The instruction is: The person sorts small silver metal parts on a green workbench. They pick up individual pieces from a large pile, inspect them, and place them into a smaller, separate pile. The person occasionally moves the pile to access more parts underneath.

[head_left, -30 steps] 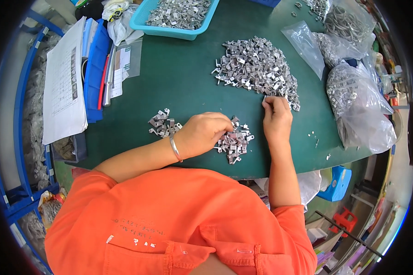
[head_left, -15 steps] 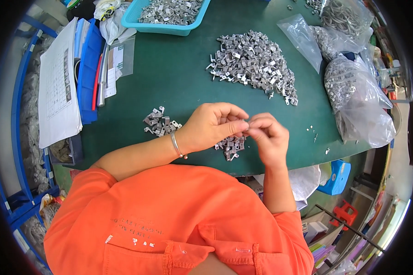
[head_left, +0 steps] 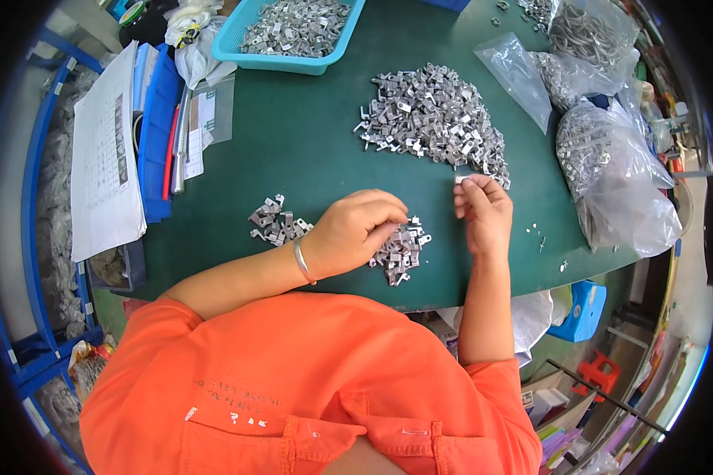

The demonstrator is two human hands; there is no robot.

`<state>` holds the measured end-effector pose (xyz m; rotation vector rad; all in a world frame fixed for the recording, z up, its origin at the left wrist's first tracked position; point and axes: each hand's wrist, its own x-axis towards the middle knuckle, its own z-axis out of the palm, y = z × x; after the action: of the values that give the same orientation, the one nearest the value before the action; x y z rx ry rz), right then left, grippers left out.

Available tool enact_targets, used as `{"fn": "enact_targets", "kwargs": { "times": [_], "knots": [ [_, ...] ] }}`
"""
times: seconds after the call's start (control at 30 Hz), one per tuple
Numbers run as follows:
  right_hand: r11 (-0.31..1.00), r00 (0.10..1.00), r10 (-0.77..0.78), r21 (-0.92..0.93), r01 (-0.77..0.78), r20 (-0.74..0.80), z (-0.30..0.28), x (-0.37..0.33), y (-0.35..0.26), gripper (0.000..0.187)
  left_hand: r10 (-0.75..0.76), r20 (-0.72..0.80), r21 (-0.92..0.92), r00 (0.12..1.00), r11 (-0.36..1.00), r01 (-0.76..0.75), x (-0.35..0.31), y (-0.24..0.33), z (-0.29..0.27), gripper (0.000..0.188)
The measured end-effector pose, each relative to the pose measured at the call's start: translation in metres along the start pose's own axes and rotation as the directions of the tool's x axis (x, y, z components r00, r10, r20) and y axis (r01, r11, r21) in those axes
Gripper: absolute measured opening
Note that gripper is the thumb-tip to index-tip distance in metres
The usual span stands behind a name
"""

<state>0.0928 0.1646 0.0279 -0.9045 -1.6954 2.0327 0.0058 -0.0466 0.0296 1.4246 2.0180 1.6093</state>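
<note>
My left hand (head_left: 355, 235) is closed with fingertips pinched at the edge of a small pile of bent metal brackets (head_left: 401, 253). Whatever those fingertips may hold is too small or hidden to make out. Away to the right, my right hand (head_left: 486, 214) pinches a small metal bracket (head_left: 461, 180) between thumb and fingers, just short of a large heap of similar brackets (head_left: 432, 111). A second small pile of brackets (head_left: 277, 222) lies left of my left hand, near the wrist with the bracelet.
A turquoise basket (head_left: 281, 63) of metal parts stands at the back. Clear bags of parts (head_left: 602, 166) line the right side. At left are a blue file holder (head_left: 157, 134), papers (head_left: 107, 158) and pens. Tiny scraps lie on the green table (head_left: 293, 134) at right.
My hands, close together before, have come apart. The right has moved right and up toward the large heap with a bracket; the left has drawn slightly left and down to the small pile.
</note>
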Motion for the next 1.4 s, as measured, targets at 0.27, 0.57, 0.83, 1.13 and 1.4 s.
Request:
{"fn": "enact_targets", "kwargs": {
  "times": [0.27,0.57,0.83,1.13,1.4],
  "knots": [
    [0.865,0.951,0.164,0.426,-0.267,0.263,0.007,-0.035,-0.010,0.010,-0.409,0.125,-0.517,0.904,0.751,0.411,0.011,0.016,0.001,0.017],
    [0.443,0.741,-0.570,-0.627,0.641,0.355,0.013,-0.025,-0.016,0.011,-0.054,-0.115,-0.089,0.992,0.995,0.043,0.001,0.010,-0.022,0.011],
    [0.286,0.703,-0.678,-0.803,0.522,0.215,0.008,0.042,-0.011,0.012,-0.200,-0.102,0.409,0.975,0.885,0.224,-0.044,0.001,-0.102,0.013],
    [0.996,0.997,0.014,0.092,-0.022,0.080,0.012,-0.001,-0.020,0.011,-0.150,-0.159,0.281,0.976,0.941,0.190,-0.027,0.007,-0.076,0.017],
    [0.964,0.974,0.059,0.241,-0.113,0.220,0.011,-0.034,-0.024,0.011,-0.182,0.154,0.472,0.971,0.877,0.089,0.010,-0.023,-0.020,0.017]
  ]
}}
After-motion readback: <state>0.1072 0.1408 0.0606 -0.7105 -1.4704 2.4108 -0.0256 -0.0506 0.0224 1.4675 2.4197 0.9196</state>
